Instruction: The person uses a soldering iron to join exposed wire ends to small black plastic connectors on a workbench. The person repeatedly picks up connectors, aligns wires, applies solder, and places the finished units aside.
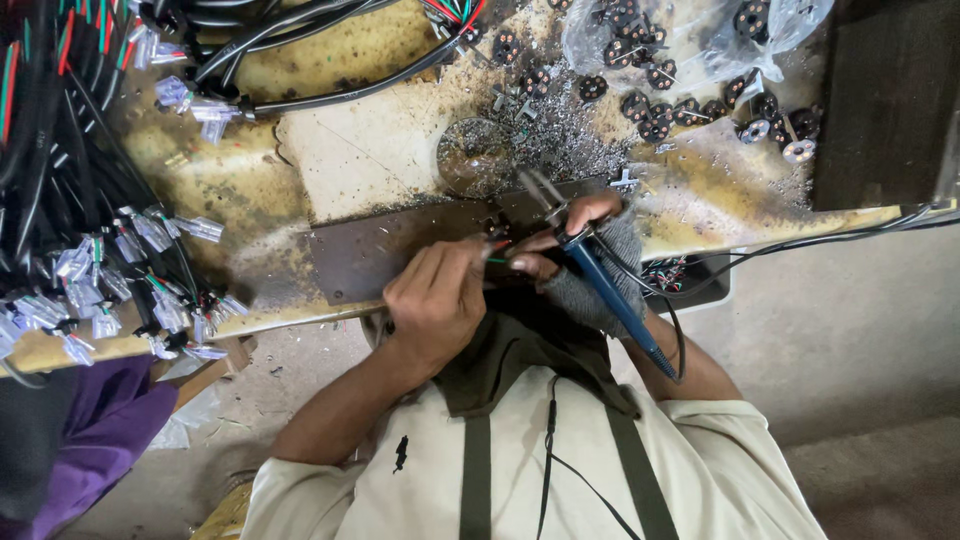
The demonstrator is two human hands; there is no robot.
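Pinching wires (497, 250) between left fingers (470, 262)

- Hands: 2 – left hand (437, 300), right hand (575, 250), both at the plate edge
- Soldering iron (610, 295): 1, blue handle
- Dark metal plate (380, 250): 1
- Clear plastic bag (690, 30): 1
- Small black round parts (650, 125): approx. 20+, too many overlapping for an exact no.
- Bagged wire ends (120, 290): many, can't count

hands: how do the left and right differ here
The left hand is bare and pinches thin coloured wires; the right hand wears a grey fingerless glove and grips a blue-handled soldering iron. Both meet over the dark metal plate.
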